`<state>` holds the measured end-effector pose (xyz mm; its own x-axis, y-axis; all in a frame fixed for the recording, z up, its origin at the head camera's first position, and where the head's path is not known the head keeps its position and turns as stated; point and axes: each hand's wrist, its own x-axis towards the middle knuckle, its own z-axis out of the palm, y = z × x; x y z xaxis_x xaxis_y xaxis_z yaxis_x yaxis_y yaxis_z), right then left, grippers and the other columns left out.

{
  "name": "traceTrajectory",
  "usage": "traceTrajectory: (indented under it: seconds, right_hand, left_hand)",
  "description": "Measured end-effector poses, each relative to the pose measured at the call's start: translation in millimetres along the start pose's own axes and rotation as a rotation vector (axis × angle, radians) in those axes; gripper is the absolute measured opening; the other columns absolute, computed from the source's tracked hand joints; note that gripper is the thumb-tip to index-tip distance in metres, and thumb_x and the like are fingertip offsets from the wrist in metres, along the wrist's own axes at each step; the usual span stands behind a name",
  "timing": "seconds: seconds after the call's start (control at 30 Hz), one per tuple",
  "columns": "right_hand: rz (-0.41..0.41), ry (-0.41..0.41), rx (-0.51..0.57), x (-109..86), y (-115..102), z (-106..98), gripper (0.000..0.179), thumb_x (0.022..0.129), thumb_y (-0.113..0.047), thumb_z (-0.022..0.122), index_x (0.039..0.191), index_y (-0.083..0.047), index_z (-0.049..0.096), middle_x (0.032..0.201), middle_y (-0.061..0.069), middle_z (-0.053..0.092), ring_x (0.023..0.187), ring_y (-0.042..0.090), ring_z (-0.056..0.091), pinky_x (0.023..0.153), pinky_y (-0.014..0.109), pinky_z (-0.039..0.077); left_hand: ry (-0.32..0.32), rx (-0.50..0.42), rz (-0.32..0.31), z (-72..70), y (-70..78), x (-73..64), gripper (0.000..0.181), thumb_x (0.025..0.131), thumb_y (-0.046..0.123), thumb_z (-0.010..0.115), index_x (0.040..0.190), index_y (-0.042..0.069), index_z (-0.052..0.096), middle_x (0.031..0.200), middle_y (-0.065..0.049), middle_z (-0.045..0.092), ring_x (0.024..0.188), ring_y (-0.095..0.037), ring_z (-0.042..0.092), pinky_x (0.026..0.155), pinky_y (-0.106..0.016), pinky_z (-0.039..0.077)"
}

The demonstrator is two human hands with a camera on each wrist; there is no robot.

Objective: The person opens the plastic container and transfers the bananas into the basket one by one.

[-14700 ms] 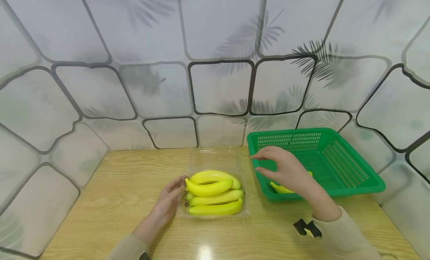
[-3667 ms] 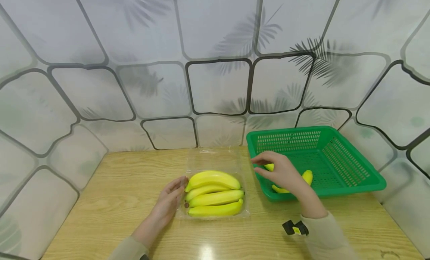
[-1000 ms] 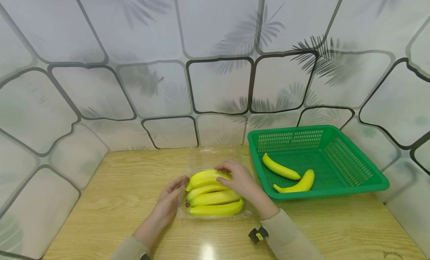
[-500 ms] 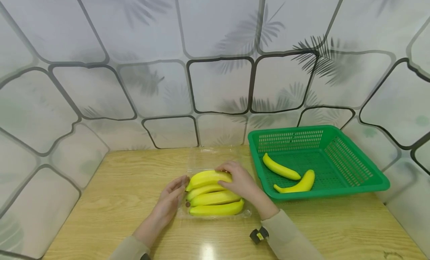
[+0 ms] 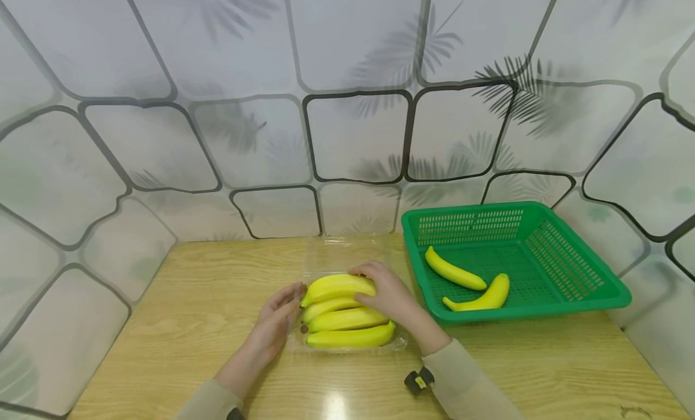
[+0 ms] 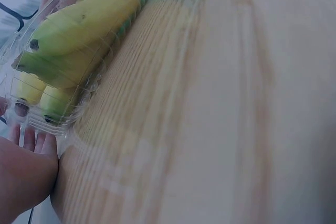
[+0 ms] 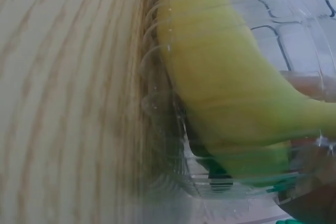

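Note:
A clear plastic clamshell box [image 5: 400, 344] lies on the table with its lid folded back toward the wall. Several yellow bananas [image 5: 350, 337] fill it side by side, some greenish at the ends in the wrist views. My right hand [image 5: 392, 293] grips the right end of the rearmost banana [image 5: 333, 286], thumb in front and fingers behind. At the box's left side, my left hand [image 5: 269, 323] touches the wall with nearly straight fingers. The left wrist view shows those fingers [image 6: 38, 141] at the box's lower edge, below the dark banana tips.
A green plastic basket [image 5: 575, 245] with slotted walls stands to the right of the box. Two loose bananas [image 5: 455, 270] lie inside it. A patterned wall covering [image 5: 353, 142] closes off the back and sides of the wooden table [image 5: 217, 269].
From above the basket's left rim, my right hand has moved left to the rear banana. The banana earlier lying crosswise on top now lies in line. My left hand has stayed put.

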<state>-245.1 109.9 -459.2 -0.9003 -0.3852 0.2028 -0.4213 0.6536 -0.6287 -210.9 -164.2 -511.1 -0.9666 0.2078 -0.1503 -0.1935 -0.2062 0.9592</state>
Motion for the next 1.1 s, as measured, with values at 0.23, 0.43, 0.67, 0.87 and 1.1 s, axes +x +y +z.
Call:
traceTrajectory:
  seconds: [0.23, 0.43, 0.67, 0.87, 1.1]
  right_hand:
    - [0.014, 0.016, 0.004, 2.6, -0.5, 2.5, 0.045, 0.089, -0.005, 0.084, 0.132, -0.009, 0.072, 0.133, 0.011, 0.069, 0.130, 0.035, 0.060, 0.114, 0.054, 0.052]
    - [0.012, 0.026, -0.011, 2.1, -2.1, 2.3, 0.044, 0.089, -0.005, 0.084, 0.131, -0.010, 0.072, 0.131, 0.009, 0.070, 0.128, 0.033, 0.061, 0.112, 0.052, 0.053]
    - [-0.009, 0.043, -0.011, 1.3, -2.9, 1.7, 0.043, 0.087, -0.005, 0.085, 0.129, -0.009, 0.073, 0.129, 0.010, 0.071, 0.126, 0.033, 0.063, 0.111, 0.052, 0.054]
    - [-0.010, 0.048, -0.007, 1.7, -2.7, 1.7, 0.043, 0.087, -0.007, 0.085, 0.128, -0.009, 0.074, 0.128, 0.009, 0.072, 0.125, 0.032, 0.063, 0.111, 0.052, 0.055]
    - [0.001, 0.052, 0.008, 1.0, -7.6, -0.4, 0.043, 0.086, -0.009, 0.086, 0.128, -0.010, 0.075, 0.130, 0.008, 0.072, 0.129, 0.033, 0.062, 0.113, 0.052, 0.054]
  left_hand:
    - [0.016, -0.002, -0.007, -0.2, 0.8, 1.6, 0.060, 0.108, 0.009, 0.051, 0.162, -0.003, 0.027, 0.172, -0.021, 0.029, 0.164, -0.030, 0.020, 0.138, -0.045, 0.012]
    - [0.021, -0.011, -0.012, 0.3, 1.4, 2.1, 0.060, 0.109, 0.009, 0.051, 0.162, -0.003, 0.028, 0.172, -0.019, 0.030, 0.164, -0.029, 0.021, 0.138, -0.043, 0.013]
    - [0.029, -0.021, -0.014, 0.7, 1.2, 1.6, 0.059, 0.108, 0.008, 0.052, 0.161, -0.004, 0.029, 0.171, -0.019, 0.032, 0.164, -0.029, 0.021, 0.138, -0.043, 0.013]
    - [0.019, -0.011, -0.018, 0.2, 1.2, 2.0, 0.059, 0.109, 0.011, 0.052, 0.162, -0.002, 0.028, 0.172, -0.018, 0.031, 0.163, -0.027, 0.023, 0.138, -0.043, 0.013]
    - [0.004, -0.022, -0.011, 0.0, 1.8, 0.7, 0.060, 0.109, 0.010, 0.051, 0.162, -0.003, 0.027, 0.173, -0.019, 0.028, 0.164, -0.030, 0.020, 0.139, -0.045, 0.010]
